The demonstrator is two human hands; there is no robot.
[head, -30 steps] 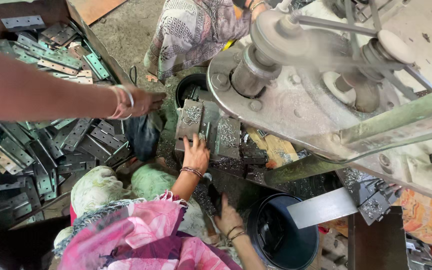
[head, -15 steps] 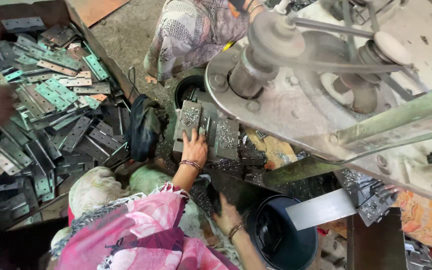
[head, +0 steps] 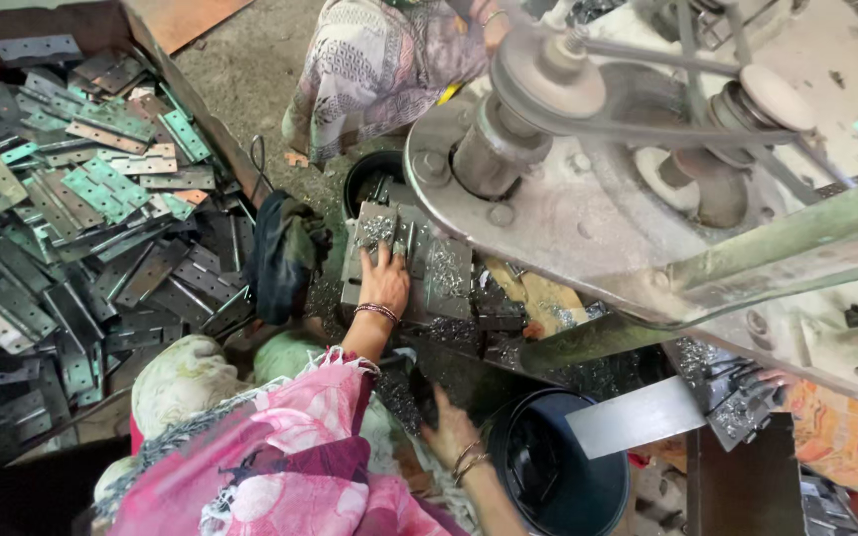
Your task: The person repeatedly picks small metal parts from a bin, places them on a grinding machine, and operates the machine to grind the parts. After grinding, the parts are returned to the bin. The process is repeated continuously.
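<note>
A wooden box (head: pixel 213 129) at far left brims with metal hinges (head: pixel 91 189). A dark cloth (head: pixel 280 253) hangs just beside its right edge. The left hand (head: pixel 384 283) lies open and flat on a grey metal block (head: pixel 444 278), tucked under the machine's big wheel (head: pixel 548 228). The right hand (head: pixel 449 432) rests lower, touching the rim of a dark bucket (head: pixel 558 467); whether it grips anything I cannot tell.
</note>
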